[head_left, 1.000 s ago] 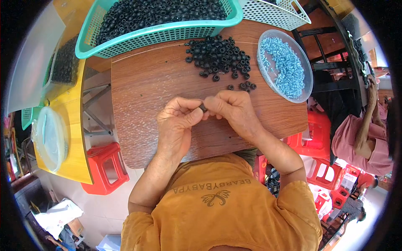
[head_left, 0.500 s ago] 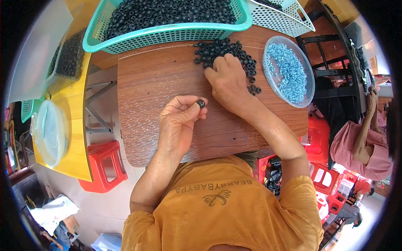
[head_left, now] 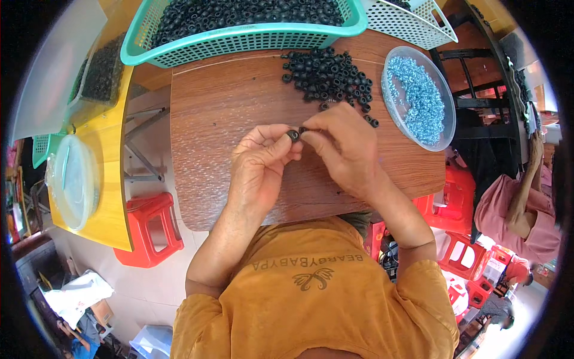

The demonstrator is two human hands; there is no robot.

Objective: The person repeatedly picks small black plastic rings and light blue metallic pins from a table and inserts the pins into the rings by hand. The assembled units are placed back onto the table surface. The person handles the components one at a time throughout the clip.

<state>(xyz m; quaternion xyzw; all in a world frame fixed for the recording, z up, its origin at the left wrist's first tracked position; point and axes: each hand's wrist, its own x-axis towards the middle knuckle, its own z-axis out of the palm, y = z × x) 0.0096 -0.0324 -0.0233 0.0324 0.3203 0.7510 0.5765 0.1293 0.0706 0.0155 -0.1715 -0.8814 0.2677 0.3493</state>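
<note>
My left hand (head_left: 260,157) pinches a small black round piece with a hole (head_left: 293,135) between thumb and fingers. Close against it, my right hand (head_left: 347,146) holds another small dark piece (head_left: 303,130) at its fingertips; its exact shape is partly hidden. Beyond my hands lies a loose pile of black hollow bead-like pieces (head_left: 332,75) on the brown wooden table (head_left: 221,107). To the pile's right stands a round clear tub (head_left: 451,119) of small shiny light-blue pieces (head_left: 418,105).
A green perforated basket (head_left: 251,43) full of black pieces stands at the far edge, with a white basket (head_left: 412,27) beside it. On the left are a yellow table (head_left: 110,197) and a red stool (head_left: 149,230). Another person's pink sleeve (head_left: 502,206) shows at right.
My right hand has come back from the black pile toward me, with a small dark piece, and now meets the left hand. The left hand stays almost in place, still holding its black piece.
</note>
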